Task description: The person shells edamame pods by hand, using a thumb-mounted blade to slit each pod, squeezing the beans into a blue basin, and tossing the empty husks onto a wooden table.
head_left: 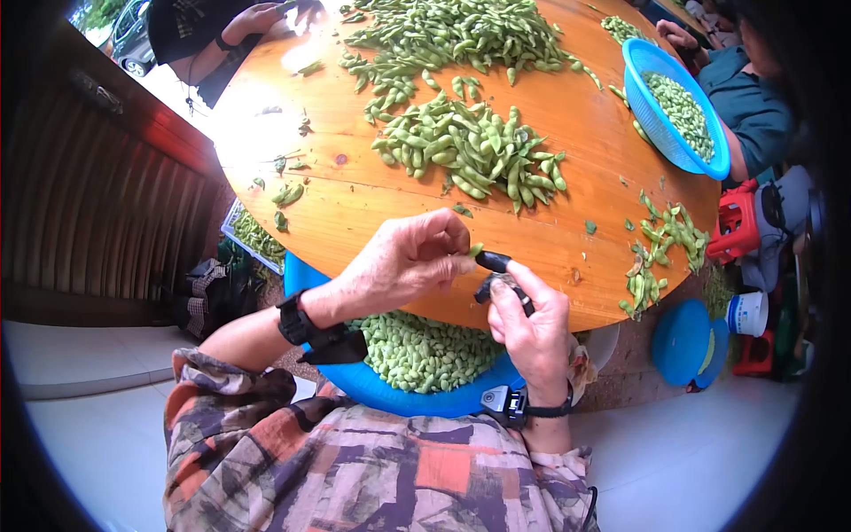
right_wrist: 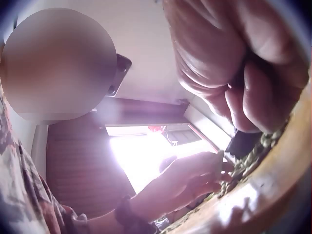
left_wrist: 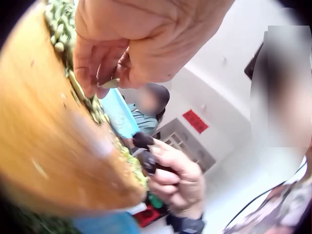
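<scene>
Over the near edge of the round wooden table (head_left: pixel 328 204), my left hand (head_left: pixel 412 257) pinches a green soybean pod (left_wrist: pixel 109 84) between thumb and fingers. The pod's tip pokes out toward my right hand (head_left: pixel 536 324). Black covers sit on the right index finger (head_left: pixel 494 261) and thumb; these two are spread apart, while the other fingers curl in. Below both hands, a blue basin (head_left: pixel 355 377) holds many shelled green beans (head_left: pixel 430 355). A small heap of soybean pods (head_left: pixel 470 146) lies on the table just beyond the hands.
A larger pod pile (head_left: pixel 452 35) covers the far side. At the right stand a blue basket (head_left: pixel 634 75) of beans and scattered pods (head_left: pixel 669 239). Other people sit around the table. A red stool (head_left: pixel 734 222) and a blue tub (head_left: pixel 681 341) are on the floor at right.
</scene>
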Tool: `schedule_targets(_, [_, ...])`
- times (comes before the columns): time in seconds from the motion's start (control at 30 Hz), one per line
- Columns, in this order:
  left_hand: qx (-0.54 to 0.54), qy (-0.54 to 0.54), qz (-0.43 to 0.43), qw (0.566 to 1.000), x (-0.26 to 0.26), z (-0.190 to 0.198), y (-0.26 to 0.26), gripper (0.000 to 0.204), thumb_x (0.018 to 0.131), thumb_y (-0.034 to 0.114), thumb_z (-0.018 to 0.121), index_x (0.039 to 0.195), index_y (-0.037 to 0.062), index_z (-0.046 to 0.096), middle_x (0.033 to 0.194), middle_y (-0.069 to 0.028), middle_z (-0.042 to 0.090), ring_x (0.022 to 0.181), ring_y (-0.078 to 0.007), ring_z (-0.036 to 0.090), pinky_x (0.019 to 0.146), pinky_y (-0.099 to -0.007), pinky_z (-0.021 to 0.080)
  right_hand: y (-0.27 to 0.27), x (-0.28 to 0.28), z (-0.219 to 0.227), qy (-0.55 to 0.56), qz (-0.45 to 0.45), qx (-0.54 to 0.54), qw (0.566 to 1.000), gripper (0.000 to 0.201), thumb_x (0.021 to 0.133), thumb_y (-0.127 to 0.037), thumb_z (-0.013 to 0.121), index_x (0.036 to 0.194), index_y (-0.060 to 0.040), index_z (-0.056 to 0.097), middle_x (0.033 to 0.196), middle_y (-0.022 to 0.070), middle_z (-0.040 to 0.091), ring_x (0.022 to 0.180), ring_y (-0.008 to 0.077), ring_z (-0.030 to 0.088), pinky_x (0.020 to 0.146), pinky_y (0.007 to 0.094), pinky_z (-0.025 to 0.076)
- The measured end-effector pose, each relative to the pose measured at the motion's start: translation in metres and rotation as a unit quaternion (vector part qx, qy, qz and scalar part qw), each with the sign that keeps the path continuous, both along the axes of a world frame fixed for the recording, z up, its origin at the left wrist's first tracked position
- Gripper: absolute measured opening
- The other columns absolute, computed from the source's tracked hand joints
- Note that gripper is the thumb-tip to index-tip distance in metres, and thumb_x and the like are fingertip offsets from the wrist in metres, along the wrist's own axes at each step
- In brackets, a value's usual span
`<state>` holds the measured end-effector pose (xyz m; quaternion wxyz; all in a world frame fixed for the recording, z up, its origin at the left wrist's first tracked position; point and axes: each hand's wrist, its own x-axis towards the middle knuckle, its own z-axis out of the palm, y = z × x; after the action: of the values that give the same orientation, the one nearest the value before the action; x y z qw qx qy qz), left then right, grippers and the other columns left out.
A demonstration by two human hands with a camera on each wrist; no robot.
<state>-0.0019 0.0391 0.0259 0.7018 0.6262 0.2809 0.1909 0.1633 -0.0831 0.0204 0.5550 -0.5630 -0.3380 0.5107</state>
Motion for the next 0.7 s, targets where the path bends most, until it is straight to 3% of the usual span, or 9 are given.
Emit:
schedule_targets(0.13, [-0.102, -0.096, 0.05, 0.989, -0.005, -0.018, -0.015, 0.011, 0.092, 0.004, 0.068, 0.101, 0.0055, 0.062, 0.086, 0.0024, 0.064, 0.072, -0.0039, 0.06, 0.064, -0.0195, 0.05, -0.001, -0.009, -0.006, 0.084, 0.006, -0.002, 0.996, 0.032, 0.099, -0.007, 0.057, 0.127, 0.0082, 0.055, 0.071, -0.0038, 0.051, 0.055, 0.002, 0.044, 0.046, 0.0191, 0.036])
schedule_targets(0.4, [-0.141, -0.083, 0.111, 0.98, -0.004, -0.023, -0.035, 0.012, 0.09, -0.001, 0.069, 0.1, 0.0035, 0.064, 0.091, -0.0002, 0.068, 0.08, -0.0048, 0.064, 0.068, -0.0207, 0.057, -0.004, -0.009, -0.011, 0.21, 0.02, -0.02, 0.977, 0.031, 0.099, -0.005, 0.057, 0.125, 0.0098, 0.053, 0.069, -0.0026, 0.048, 0.055, 0.0033, 0.042, 0.046, 0.0199, 0.033])
schedule_targets(0.57, [-0.067, -0.093, 0.135, 0.984, -0.005, -0.032, -0.043, 0.01, 0.088, -0.002, 0.07, 0.095, 0.0016, 0.063, 0.088, -0.0013, 0.068, 0.076, -0.0062, 0.065, 0.062, -0.0204, 0.056, -0.005, -0.01, -0.014, 0.166, 0.029, 0.002, 0.986, 0.027, 0.099, -0.004, 0.057, 0.123, 0.0073, 0.056, 0.07, -0.0022, 0.048, 0.054, 0.0038, 0.041, 0.045, 0.0203, 0.032])
schedule_targets(0.63, [-0.084, -0.114, 0.121, 0.982, -0.007, -0.033, -0.047, 0.015, 0.089, -0.002, 0.069, 0.101, 0.0017, 0.06, 0.088, -0.0031, 0.066, 0.065, -0.0094, 0.063, 0.053, -0.0204, 0.049, -0.007, -0.008, -0.016, 0.143, 0.026, 0.024, 0.989, 0.026, 0.099, -0.004, 0.057, 0.122, 0.0061, 0.058, 0.07, -0.0022, 0.048, 0.054, 0.0038, 0.041, 0.045, 0.0203, 0.032])
schedule_targets(0.67, [-0.084, -0.113, 0.121, 0.983, -0.008, -0.031, -0.048, 0.015, 0.089, -0.002, 0.069, 0.101, 0.0017, 0.06, 0.088, -0.0031, 0.066, 0.065, -0.0094, 0.063, 0.053, -0.0204, 0.049, -0.008, -0.002, -0.018, 0.224, 0.048, 0.024, 0.973, 0.023, 0.098, -0.004, 0.057, 0.12, 0.0043, 0.059, 0.07, -0.0023, 0.049, 0.054, 0.004, 0.041, 0.045, 0.0204, 0.032])
schedule_targets(0.7, [-0.199, -0.184, 0.102, 0.957, -0.008, -0.026, -0.049, 0.02, 0.089, -0.001, 0.068, 0.106, 0.0022, 0.057, 0.089, -0.0041, 0.064, 0.06, -0.0111, 0.06, 0.049, -0.0209, 0.045, -0.009, 0.002, -0.019, 0.302, 0.069, 0.023, 0.95, 0.021, 0.098, -0.003, 0.057, 0.118, 0.0025, 0.061, 0.071, -0.0024, 0.05, 0.053, 0.0042, 0.041, 0.045, 0.0205, 0.032])
